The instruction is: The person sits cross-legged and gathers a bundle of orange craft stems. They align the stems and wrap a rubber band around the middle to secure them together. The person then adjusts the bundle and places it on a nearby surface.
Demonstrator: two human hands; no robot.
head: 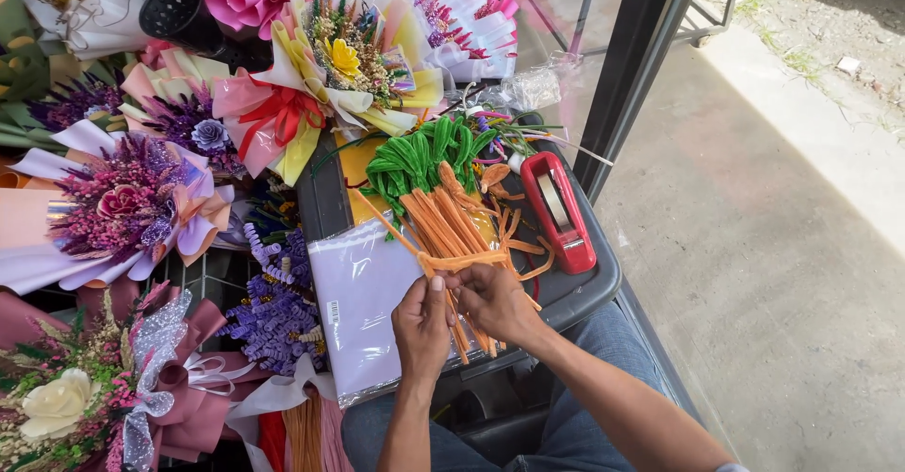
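Note:
My left hand (421, 326) and my right hand (495, 302) meet over a bundle of orange pipe-cleaner stems (443, 222) with green fuzzy tops (419, 156). Both hands pinch the lower ends of the orange stems, where an orange strand (462, 262) wraps across the bundle. The bundle lies on a dark grey tray (575, 298) on my lap, partly over a clear packet of pale lilac sheets (363, 302).
A red tape dispenser (558, 210) sits on the tray's right side. Wrapped bouquets fill the left and top: purple (123, 203), yellow and pink (344, 57), cream rose (57, 401). A black post (632, 66) stands at right, pavement beyond.

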